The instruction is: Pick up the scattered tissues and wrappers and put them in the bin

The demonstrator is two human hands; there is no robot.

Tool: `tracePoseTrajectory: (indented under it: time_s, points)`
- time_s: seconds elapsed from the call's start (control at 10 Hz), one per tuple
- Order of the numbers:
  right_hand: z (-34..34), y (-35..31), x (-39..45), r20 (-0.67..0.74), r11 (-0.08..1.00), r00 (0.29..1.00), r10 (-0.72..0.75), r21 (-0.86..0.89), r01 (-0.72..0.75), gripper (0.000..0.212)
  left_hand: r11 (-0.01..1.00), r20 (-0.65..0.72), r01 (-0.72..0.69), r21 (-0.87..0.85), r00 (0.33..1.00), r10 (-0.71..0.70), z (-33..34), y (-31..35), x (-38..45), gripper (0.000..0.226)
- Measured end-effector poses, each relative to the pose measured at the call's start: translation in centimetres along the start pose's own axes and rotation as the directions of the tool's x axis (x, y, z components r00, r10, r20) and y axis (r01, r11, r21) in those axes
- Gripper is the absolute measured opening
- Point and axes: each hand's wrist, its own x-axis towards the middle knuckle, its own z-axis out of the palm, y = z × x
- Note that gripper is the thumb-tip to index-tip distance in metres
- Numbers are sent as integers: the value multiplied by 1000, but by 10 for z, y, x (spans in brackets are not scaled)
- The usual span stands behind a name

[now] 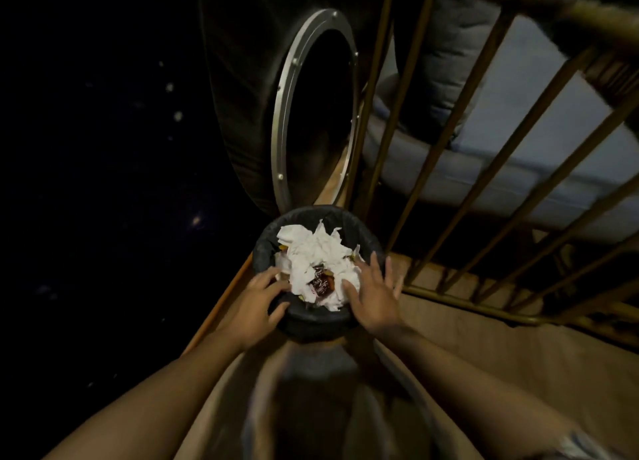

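Observation:
A small round bin (313, 316) lined with a black bag stands in the middle of the head view. Crumpled white tissues (318, 252) fill it to the rim, with a dark brown wrapper (321, 283) lying on top near the front. My left hand (257, 304) grips the bin's left rim, thumb over the front edge and fingers curled inside. Over the right side of the bin, my right hand (375, 295) is spread flat with fingers apart, its thumb touching the tissues and nothing in it.
A tyre-like dark object with a silver ring (311, 110) leans just behind the bin. Golden metal bars (442, 169) of a bed frame run to the right, with a pale mattress (518, 121) behind. The floor at the left is dark, with faint pale specks (177, 115).

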Motion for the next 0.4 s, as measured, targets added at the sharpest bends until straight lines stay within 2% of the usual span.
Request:
tracePoseTrajectory:
  time_s: [0.1, 0.2, 0.3, 0.4]
  points:
    - [-51, -20, -18, 70, 1000, 998, 2, -28, 0, 64, 997, 4, 65, -28, 998, -65, -39, 29, -18, 32]
    - [-117, -49, -43, 118, 997, 993, 4, -83, 5, 71, 995, 104, 102, -14, 989, -100, -90, 68, -35, 33]
    - [-192, -85, -69, 162, 996, 985, 64, -68, -54, 77, 988, 151, 155, -15, 977, -151, -156, 119, -47, 32]
    - [-273, -122, -88, 269, 994, 960, 82, -91, -60, 81, 966, 334, 245, 88, 906, -260, -232, 181, -52, 42]
